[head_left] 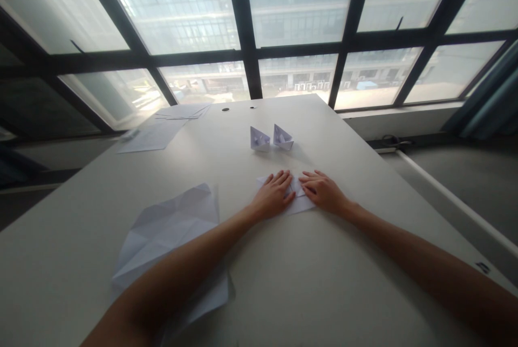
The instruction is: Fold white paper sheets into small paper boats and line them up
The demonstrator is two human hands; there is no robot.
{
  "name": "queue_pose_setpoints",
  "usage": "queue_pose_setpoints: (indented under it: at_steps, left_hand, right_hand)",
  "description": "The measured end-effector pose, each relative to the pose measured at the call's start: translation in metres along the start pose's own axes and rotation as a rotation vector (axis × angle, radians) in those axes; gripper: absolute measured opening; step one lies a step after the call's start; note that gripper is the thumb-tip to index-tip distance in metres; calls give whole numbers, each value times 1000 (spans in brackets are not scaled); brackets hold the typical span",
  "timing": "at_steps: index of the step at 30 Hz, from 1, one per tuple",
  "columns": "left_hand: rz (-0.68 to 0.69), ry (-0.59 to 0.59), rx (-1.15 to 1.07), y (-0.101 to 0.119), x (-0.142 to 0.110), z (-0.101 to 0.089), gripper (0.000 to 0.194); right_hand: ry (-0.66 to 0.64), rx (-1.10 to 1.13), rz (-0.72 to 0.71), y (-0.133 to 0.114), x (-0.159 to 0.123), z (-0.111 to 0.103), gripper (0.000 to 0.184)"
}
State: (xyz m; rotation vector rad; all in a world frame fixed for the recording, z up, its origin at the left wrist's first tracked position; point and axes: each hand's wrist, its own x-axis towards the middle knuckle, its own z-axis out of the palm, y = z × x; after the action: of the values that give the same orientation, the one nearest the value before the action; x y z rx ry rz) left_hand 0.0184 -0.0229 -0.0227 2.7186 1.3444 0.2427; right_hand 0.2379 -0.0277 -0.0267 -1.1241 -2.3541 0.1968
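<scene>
Big window wall (251, 23) with dark frames at the back, a building outside. White table (343, 282) runs up to it. Landmark: the small folded sheet (301, 204) lying flat mid-table, roughly centre of view.

My left hand (273, 196) is on the folded sheet's left part, palm down, fingers spread flat and pressing, not gripping anything. My right hand (324, 191) is on its right part, also flat, fingers stretched out toward the left hand; fingertips of both nearly meet over the sheet's middle. Neither hand is closed around the paper, both just lie on it.

Beyond the folded sheet, toward the window: two paper boats (271, 139), standing side by side, just apart from each other, well clear of my hands.

Left of the folded sheet and nearer to me: a large creased sheet (174, 223), opened out, partly under my left forearm.

Far left beyond the sheet, near the table's far edge: a stack of flat papers (162, 128). Two small round holes (225, 109) in the tabletop close to the far edge.
</scene>
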Motion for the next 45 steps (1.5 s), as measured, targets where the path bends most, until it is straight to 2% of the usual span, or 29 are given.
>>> queue_pose_setpoints:
  at_steps: [6,10,13,19,23,27,31,34,45]
  left_hand:
    - [-1,9,8,-1,0,1,60]
    - [8,8,7,-1,-1,1,58]
    - [7,3,7,-1,-2,0,57]
    - [3,-5,3,0,-1,0,57]
    - [8,2,3,-1,-1,0,58]
    - [10,6,2,-1,-1,1,57]
    - [7,10,-6,-2,0,2,59]
    - [-1,16,-12,-2,0,3,62]
    - [8,30,-4,-2,0,5,61]
  right_hand:
    - [122,-49,106,7,-2,0,19]
    - [40,-53,106,11,-4,6,39]
    - [-1,-95,162,12,-5,10,38]
    - [121,-181,270,20,-9,20,39]
    - [133,-179,309,23,-9,20,43]
    - [144,-116,222,15,-5,10,44]
    - [57,23,-22,2,-1,2,35]
    - [8,78,-132,-3,-1,2,32]
    - [25,95,-198,5,-2,6,32]
